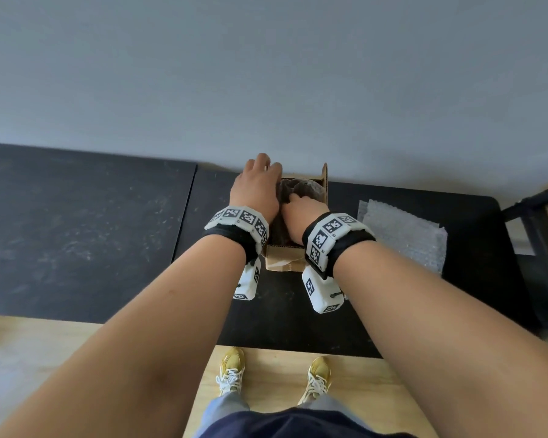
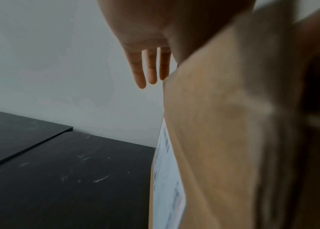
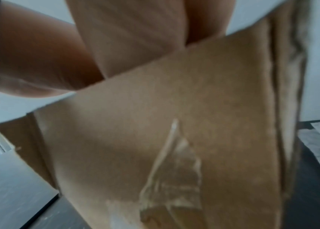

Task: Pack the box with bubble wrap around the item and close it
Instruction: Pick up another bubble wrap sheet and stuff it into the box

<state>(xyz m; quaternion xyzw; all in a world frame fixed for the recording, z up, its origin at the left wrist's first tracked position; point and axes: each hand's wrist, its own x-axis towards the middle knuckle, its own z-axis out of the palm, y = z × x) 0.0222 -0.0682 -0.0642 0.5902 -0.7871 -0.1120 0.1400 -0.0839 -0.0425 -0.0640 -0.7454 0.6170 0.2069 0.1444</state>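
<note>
The left hand (image 1: 256, 184) lies over the box's (image 1: 282, 262) 9 o'clock wall, fingers straight and relaxed. The right hand (image 1: 298, 213) reaches into the open top from 6 o'clock; whether its fingers pinch the bubble wrap (image 1: 301, 188) I cannot tell. A spare sheet (image 1: 405, 232) lies at 3 o'clock on the black table (image 1: 108, 232). The wrap looks light and crushable: tuck it, then fold stiff flaps by their edges.

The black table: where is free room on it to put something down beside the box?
Left of the cardboard box, the black table is bare up to the wall. Right of the box, a bubble wrap sheet fills the space. Around the box both hands crowd: left hand, right hand.
</note>
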